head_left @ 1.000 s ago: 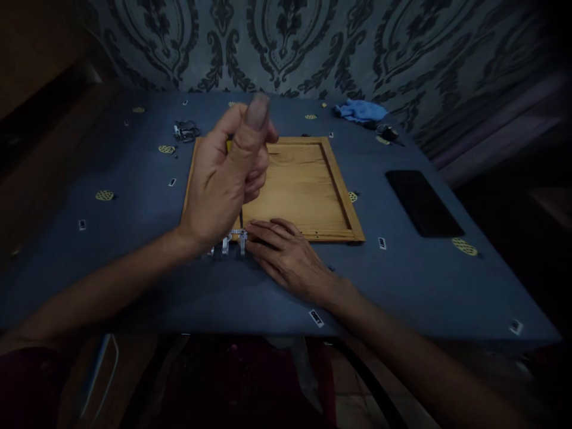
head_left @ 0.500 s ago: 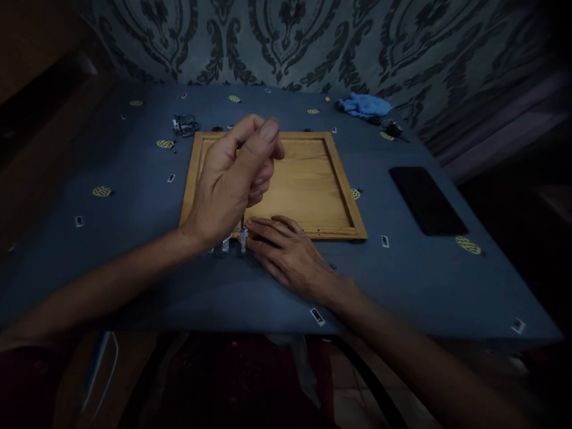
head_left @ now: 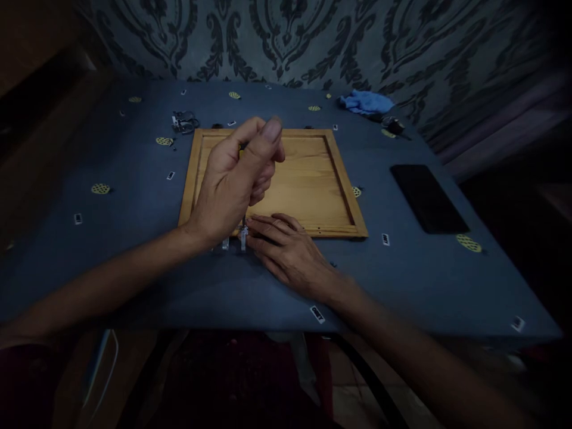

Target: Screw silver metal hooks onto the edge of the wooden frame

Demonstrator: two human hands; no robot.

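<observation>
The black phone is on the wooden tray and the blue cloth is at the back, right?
No. In the head view the black phone lies on the table beside the wooden tray, not on it. The blue cloth is at the back.

Dim light. A grey wall [head_left: 313, 42] with dark damask wallpaper rises just behind the blue-covered counter [head_left: 424, 286]; a brown surface [head_left: 31, 173] lies in shadow to its left.
</observation>
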